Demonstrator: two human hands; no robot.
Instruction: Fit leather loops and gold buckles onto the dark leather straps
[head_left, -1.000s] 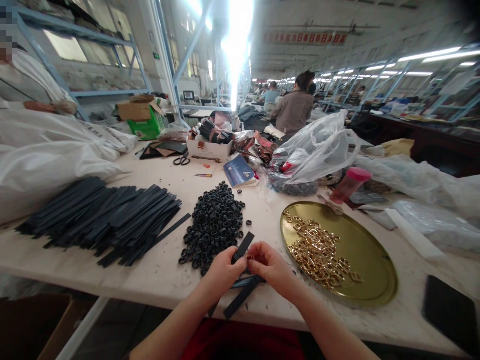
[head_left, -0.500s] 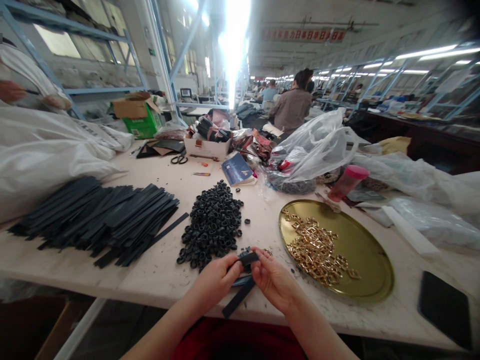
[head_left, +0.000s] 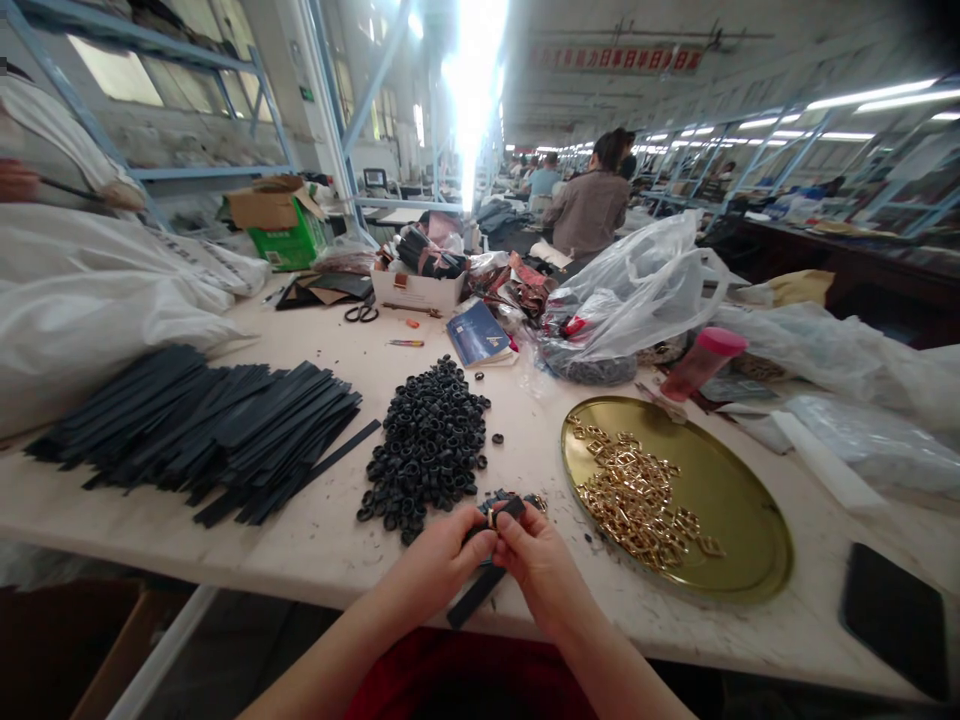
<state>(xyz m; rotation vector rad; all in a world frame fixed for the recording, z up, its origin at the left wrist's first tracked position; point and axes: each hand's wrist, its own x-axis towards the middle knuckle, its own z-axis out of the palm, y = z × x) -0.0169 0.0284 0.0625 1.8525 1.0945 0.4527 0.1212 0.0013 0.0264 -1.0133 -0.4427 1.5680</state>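
Close to the table's front edge, my left hand (head_left: pixel 448 552) and my right hand (head_left: pixel 538 562) pinch a short black strap (head_left: pixel 511 507) between them. A small gold buckle (head_left: pixel 492 517) shows on the strap between my fingertips; fingers cover part of both. Below my hands lies a longer black strip (head_left: pixel 477 596), partly hidden. Just beyond them is a heap of small black loops (head_left: pixel 427 440). To the right, a round gold tray (head_left: pixel 739 500) carries many gold buckles (head_left: pixel 634 500) like the one I hold.
Many flat black strips (head_left: pixel 202 430) are piled at left beside a white sack (head_left: pixel 105 290). Farther back are scissors (head_left: pixel 361 312), a blue booklet (head_left: pixel 478 334) and a clear plastic bag (head_left: pixel 645 290). A pink-lidded jar (head_left: pixel 701 362) leans behind the tray; a black phone-like slab (head_left: pixel 894 615) lies right.
The gold buckle now shows on the strap between my fingers. My hands have drawn closer together and turned the strap. The view has shifted slightly.
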